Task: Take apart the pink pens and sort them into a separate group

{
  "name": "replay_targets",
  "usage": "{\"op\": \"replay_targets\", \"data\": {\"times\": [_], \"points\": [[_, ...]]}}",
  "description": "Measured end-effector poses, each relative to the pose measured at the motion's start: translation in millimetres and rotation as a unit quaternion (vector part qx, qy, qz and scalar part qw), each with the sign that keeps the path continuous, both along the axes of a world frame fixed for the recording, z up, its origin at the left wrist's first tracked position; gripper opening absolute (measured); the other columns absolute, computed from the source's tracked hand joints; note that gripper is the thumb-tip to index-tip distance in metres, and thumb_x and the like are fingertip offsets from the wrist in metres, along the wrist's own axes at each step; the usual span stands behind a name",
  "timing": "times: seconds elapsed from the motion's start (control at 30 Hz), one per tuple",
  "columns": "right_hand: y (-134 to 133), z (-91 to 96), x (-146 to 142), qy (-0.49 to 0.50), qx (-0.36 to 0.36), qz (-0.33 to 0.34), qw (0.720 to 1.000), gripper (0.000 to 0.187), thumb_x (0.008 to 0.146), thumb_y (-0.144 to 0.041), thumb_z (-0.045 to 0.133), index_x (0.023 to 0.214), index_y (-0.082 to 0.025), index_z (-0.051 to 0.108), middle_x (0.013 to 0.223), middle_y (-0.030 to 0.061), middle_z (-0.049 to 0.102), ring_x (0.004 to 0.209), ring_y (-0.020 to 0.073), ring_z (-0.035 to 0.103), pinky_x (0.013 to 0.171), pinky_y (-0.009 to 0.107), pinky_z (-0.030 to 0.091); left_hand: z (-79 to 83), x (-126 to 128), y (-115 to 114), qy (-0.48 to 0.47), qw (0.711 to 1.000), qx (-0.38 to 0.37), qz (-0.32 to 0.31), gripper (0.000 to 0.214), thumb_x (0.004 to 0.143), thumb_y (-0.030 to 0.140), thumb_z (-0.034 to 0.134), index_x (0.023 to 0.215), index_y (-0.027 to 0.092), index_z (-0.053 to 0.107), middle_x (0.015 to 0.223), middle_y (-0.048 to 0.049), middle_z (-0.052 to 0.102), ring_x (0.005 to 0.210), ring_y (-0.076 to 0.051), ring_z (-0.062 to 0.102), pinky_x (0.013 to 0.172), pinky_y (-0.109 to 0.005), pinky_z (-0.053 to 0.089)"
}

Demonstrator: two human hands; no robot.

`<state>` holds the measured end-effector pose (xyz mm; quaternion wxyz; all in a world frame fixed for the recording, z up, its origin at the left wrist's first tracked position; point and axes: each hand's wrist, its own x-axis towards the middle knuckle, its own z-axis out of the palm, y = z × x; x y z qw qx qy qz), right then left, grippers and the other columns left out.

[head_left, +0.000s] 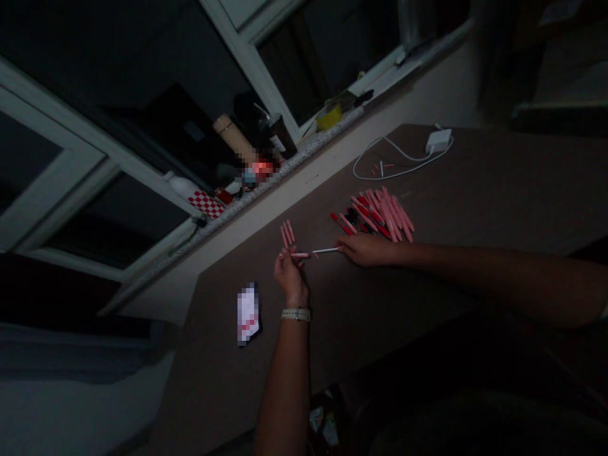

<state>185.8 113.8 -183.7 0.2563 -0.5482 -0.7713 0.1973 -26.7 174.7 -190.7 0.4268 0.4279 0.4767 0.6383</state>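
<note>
Two slender pieces are in your hands above the dark surface (475, 183). Your left hand (289, 277), with a pale watch (295, 314) at its wrist, pinches a slim pink tube (300, 255) in its grip, one end pointing toward your other hand. Your right hand (365, 249) has its grip closed on one end of a thin white rod (325, 250); the free end reaches toward the tube, with a small pink piece (315, 255) beside it. In this dim light you cannot tell whether that piece touches either one. Just past your left hand, a few pink sticks (287, 233) lie side by side. A heap of pink, red and black pens (392, 215) lies right beside your right hand. Farther back, a white cable (396, 175) with an adapter (438, 140) loops around some small bits (381, 169). Left of your watch lies a lit phone (248, 316).
</note>
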Motion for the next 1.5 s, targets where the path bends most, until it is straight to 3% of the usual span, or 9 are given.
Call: {"op": "replay_targets", "data": {"times": [0.33, 0.57, 0.87, 1.1, 1.3, 1.5], "points": [[-1, -0.4, 0, -0.024, 0.018, -0.001, 1.000, 0.031, 0.097, -0.026, 0.039, 0.114, -0.019, 0.064, 0.103, 0.0105, 0.070, 0.093, 0.0227, 0.065, 0.077, 0.029, 0.044, -3.3, 1, 1, 0.026, 1.000, 0.011, -0.010, 0.032, 0.080, 0.046, 0.065, 0.091, 0.016, 0.063, 0.100, -0.0080, 0.071, 0.069, -0.010, 0.064, 0.055, -0.018, 0.043], [-3, 3.9, -2, -0.033, 0.013, 0.005, 0.999, 0.037, 0.097, -0.024, 0.038, 0.125, -0.023, 0.061, 0.112, 0.0092, 0.070, 0.100, 0.0233, 0.066, 0.082, 0.028, 0.045, -1.9, 2, -3, 0.061, 0.998, 0.006, -0.022, 0.035, 0.080, 0.049, 0.064, 0.089, 0.015, 0.063, 0.102, -0.0106, 0.071, 0.074, -0.012, 0.065, 0.057, -0.018, 0.043], [-3, 2.4, -2, -0.066, -0.002, -0.037, 0.997, 0.033, 0.098, -0.029, 0.037, 0.113, -0.014, 0.062, 0.104, 0.0152, 0.070, 0.094, 0.0255, 0.067, 0.077, 0.029, 0.046, -0.6, 5, -6, 0.068, 0.997, 0.013, -0.030, 0.035, 0.080, 0.049, 0.064, 0.091, 0.016, 0.064, 0.102, -0.0108, 0.071, 0.071, -0.012, 0.066, 0.058, -0.019, 0.043], [-2, -0.9, -1, -0.052, 0.020, -0.004, 0.998, 0.038, 0.098, -0.025, 0.035, 0.129, -0.022, 0.057, 0.117, 0.0105, 0.068, 0.103, 0.0230, 0.065, 0.082, 0.028, 0.044, -1.5, 5, -6, 0.077, 0.996, 0.017, -0.041, 0.035, 0.079, 0.049, 0.064, 0.087, 0.015, 0.063, 0.099, -0.0107, 0.072, 0.069, -0.012, 0.066, 0.058, -0.020, 0.043], [-2, 0.1, -1, -0.059, -0.007, -0.060, 0.996, 0.031, 0.097, -0.029, 0.040, 0.116, -0.011, 0.056, 0.101, 0.0155, 0.069, 0.091, 0.0243, 0.066, 0.072, 0.028, 0.043, 3.0, 9, -10, 0.066, 0.997, 0.022, -0.046, 0.032, 0.080, 0.047, 0.065, 0.081, 0.015, 0.063, 0.095, -0.0096, 0.072, 0.062, -0.011, 0.064, 0.057, -0.020, 0.043], [2, 0.0, 4, -0.060, 0.036, -0.015, 0.997, 0.031, 0.098, -0.024, 0.037, 0.117, -0.013, 0.059, 0.110, 0.0147, 0.068, 0.104, 0.0223, 0.062, 0.086, 0.028, 0.042, 2.6, 10, -10, 0.047, 0.998, 0.021, -0.044, 0.029, 0.078, 0.045, 0.068, 0.083, 0.016, 0.067, 0.092, -0.0097, 0.073, 0.061, -0.012, 0.064, 0.054, -0.020, 0.042]]}}
